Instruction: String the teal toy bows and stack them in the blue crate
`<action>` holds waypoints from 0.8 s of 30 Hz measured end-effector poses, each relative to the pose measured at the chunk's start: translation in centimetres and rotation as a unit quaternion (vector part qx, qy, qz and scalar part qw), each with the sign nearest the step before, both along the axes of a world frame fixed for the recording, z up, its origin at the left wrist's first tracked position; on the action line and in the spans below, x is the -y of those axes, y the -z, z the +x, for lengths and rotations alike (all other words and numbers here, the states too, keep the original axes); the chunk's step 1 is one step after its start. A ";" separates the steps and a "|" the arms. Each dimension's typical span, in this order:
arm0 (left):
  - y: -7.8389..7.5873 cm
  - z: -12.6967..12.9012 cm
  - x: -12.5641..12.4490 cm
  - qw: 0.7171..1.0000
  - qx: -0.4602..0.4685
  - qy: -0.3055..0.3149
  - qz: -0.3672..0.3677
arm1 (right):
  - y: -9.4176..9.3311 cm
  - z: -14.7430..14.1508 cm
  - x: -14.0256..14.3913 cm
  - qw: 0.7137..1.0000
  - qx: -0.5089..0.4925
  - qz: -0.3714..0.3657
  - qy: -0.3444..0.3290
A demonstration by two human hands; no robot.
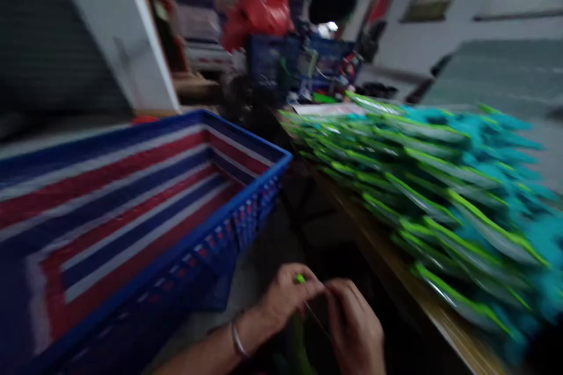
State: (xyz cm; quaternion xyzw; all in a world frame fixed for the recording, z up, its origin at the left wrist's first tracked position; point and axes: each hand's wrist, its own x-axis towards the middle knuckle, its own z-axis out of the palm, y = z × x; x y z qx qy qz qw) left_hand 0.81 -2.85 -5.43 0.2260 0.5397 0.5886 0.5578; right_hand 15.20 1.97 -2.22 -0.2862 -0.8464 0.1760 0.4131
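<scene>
Low in the blurred head view, my left hand (285, 297) and my right hand (354, 328) meet over my lap. Both pinch a small item with a bright green tip (300, 279); a thin dark line runs down from it between the hands. I wear a bangle on my left wrist. What the item is cannot be told through the blur.
A blue plastic crate (246, 202) lined with red, white and blue striped sheet sits at the left. A big pile of green and teal packaged pieces (440, 187) lies on a wooden table edge (422, 299) at right. Blue crates and a red bag (259, 9) stand behind.
</scene>
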 end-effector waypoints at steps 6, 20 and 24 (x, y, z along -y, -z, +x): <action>-1.1 -0.5 -1.3 0.997 0.047 0.060 0.023 | -0.4 0.1 0.0 0.991 -0.047 -0.122 0.000; -1.0 -0.3 -1.1 0.995 0.028 0.073 0.057 | -0.8 0.4 0.7 0.985 -0.080 -0.151 -0.025; -1.2 -0.1 -1.0 0.996 0.007 0.075 0.056 | -1.1 0.7 0.7 0.988 -0.060 -0.139 -0.008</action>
